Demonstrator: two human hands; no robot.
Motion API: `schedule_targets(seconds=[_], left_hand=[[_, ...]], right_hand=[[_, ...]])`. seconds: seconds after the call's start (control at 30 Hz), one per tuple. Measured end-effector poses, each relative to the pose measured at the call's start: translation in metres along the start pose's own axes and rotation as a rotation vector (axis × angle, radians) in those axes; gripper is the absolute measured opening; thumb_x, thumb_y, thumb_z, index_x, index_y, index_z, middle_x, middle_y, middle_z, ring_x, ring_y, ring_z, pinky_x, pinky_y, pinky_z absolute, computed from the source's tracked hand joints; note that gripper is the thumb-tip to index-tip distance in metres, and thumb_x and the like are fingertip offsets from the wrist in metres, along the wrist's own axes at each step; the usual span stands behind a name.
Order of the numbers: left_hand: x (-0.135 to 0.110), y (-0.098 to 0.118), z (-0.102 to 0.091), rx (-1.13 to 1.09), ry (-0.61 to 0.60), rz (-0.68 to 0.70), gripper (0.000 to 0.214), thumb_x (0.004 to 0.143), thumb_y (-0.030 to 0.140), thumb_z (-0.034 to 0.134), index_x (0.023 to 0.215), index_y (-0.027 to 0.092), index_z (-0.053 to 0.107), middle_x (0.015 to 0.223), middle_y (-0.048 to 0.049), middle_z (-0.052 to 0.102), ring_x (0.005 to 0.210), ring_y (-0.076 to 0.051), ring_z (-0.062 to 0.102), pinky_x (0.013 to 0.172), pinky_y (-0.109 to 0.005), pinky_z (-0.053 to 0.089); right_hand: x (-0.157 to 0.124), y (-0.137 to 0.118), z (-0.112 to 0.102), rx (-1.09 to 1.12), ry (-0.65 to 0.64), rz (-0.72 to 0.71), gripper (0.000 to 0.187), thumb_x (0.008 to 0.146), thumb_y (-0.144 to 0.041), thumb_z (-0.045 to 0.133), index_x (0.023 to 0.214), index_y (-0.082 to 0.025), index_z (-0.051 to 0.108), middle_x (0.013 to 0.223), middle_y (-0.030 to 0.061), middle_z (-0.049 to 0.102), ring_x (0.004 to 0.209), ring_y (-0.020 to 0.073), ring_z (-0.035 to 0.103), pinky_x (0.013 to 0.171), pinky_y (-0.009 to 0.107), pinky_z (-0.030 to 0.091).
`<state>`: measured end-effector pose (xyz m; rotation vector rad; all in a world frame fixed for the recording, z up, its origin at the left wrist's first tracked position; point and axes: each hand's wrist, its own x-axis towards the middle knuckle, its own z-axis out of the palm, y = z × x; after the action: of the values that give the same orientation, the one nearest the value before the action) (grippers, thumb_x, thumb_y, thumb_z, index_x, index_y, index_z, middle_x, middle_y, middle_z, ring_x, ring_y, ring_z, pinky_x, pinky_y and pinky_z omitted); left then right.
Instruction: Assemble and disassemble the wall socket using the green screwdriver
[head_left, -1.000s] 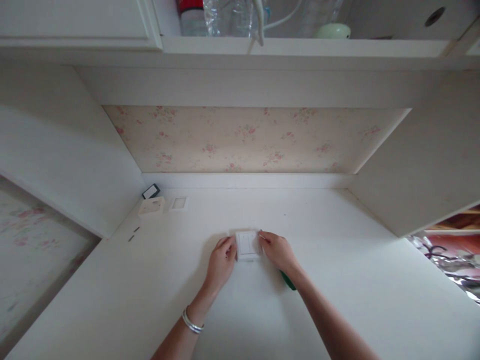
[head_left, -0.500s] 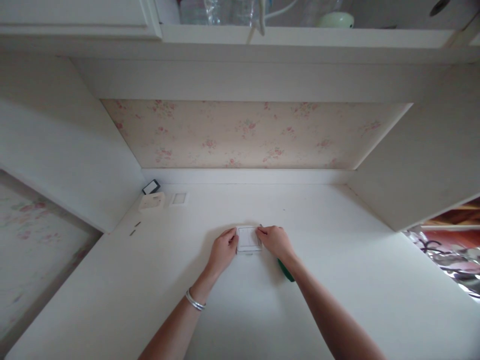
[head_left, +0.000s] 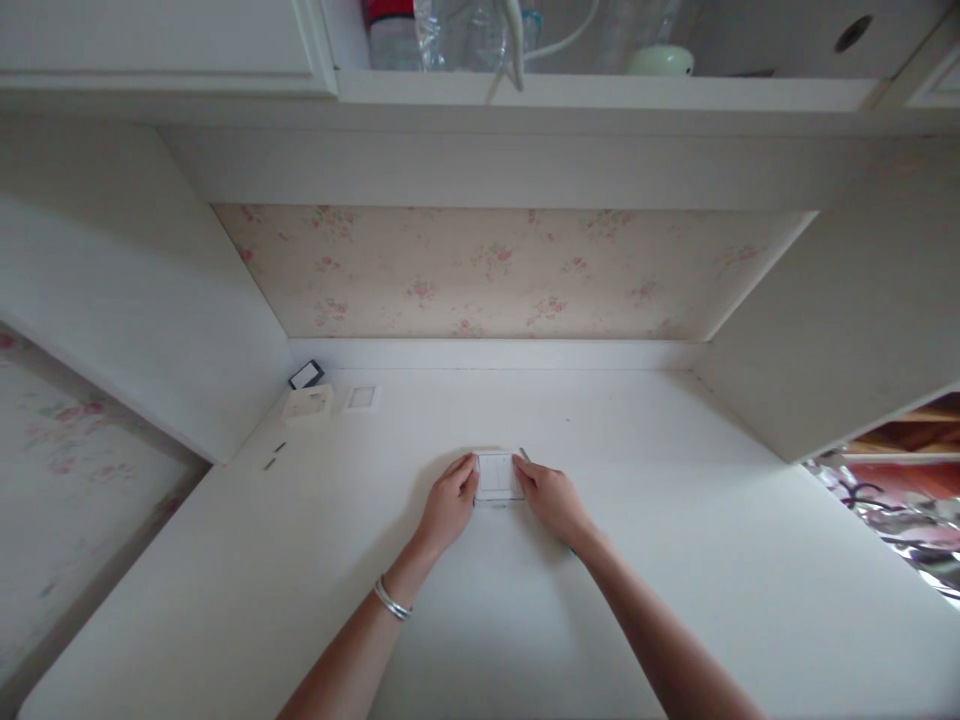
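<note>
Between my two hands, on the white counter, is a small white rectangular panel that looks like a wall switch (head_left: 498, 478), with thin dark lines around its edge. My left hand (head_left: 450, 498) has its fingers closed at the panel's left edge. At the right edge, the thumb and fingers of my right hand (head_left: 553, 500) grip it. A thin shaft tip (head_left: 524, 454) pokes out above my right hand, and a speck of a green handle (head_left: 574, 551) shows by the wrist; most of this tool is hidden.
Far left on the counter (head_left: 675, 610) are a white box (head_left: 307, 402), a white square frame (head_left: 362, 398), a small black-edged block (head_left: 306, 375) and two thin dark pieces (head_left: 280, 447). Side panels flank the counter. Overhead, a white cable (head_left: 516, 45) hangs from the shelf.
My right hand has turned slightly, and the green handle, plainly visible before, is now almost covered by the wrist. The panel stays in place. The view has tilted up slightly.
</note>
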<state>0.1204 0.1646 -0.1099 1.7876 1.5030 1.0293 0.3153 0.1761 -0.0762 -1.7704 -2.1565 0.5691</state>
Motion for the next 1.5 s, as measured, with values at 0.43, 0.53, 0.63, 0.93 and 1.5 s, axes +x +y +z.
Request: schedule_targets(seconds=[0.43,0.53,0.63,0.93,1.5], left_hand=[[-0.006,-0.007,-0.006,-0.042,-0.152,0.005,0.049,0.093,0.043,0.038,0.138,0.023,0.041,0.147,-0.0019,0.037,0.137,-0.017,0.032,0.117,-0.036,0.025],[-0.011,-0.013,-0.01,-0.118,-0.193,-0.009,0.054,0.092,0.044,0.042,0.141,0.023,0.035,0.15,-0.004,0.03,0.136,-0.019,0.034,0.114,-0.037,0.03],[-0.014,-0.019,-0.013,-0.204,-0.246,-0.003,0.066,0.088,0.045,0.05,0.145,0.023,0.024,0.153,-0.0065,0.022,0.134,-0.022,0.037,0.111,-0.037,0.035],[-0.013,-0.015,-0.022,-0.089,-0.307,0.078,0.068,0.082,0.039,0.061,0.142,0.026,0.032,0.151,-0.0011,0.027,0.139,-0.021,0.026,0.117,-0.038,0.02],[-0.018,-0.012,-0.014,-0.131,-0.213,-0.001,0.05,0.087,0.04,0.053,0.134,0.027,0.045,0.143,0.0019,0.04,0.132,-0.019,0.039,0.112,-0.037,0.034]], right_hand=[[-0.008,-0.002,0.0,0.106,-0.007,-0.035,0.04,0.094,-0.029,0.035,0.126,-0.022,0.058,0.127,0.0078,0.059,0.112,0.0233,0.059,0.089,0.029,0.044],[-0.01,0.0,-0.001,0.129,-0.036,0.0,0.045,0.094,-0.038,0.034,0.13,-0.019,0.054,0.113,0.0114,0.067,0.1,0.0242,0.065,0.081,0.029,0.047],[-0.012,0.004,0.0,0.151,-0.069,0.028,0.049,0.093,-0.041,0.036,0.134,-0.017,0.05,0.098,0.0123,0.072,0.089,0.024,0.068,0.073,0.028,0.047],[-0.017,0.004,0.003,0.223,-0.076,-0.019,0.048,0.09,-0.034,0.042,0.134,-0.019,0.049,0.107,0.0114,0.07,0.093,0.0222,0.066,0.076,0.027,0.046],[-0.028,0.001,0.01,0.422,0.006,-0.006,0.039,0.084,-0.03,0.056,0.122,-0.022,0.062,0.139,0.0069,0.046,0.103,0.0206,0.064,0.093,0.03,0.047]])
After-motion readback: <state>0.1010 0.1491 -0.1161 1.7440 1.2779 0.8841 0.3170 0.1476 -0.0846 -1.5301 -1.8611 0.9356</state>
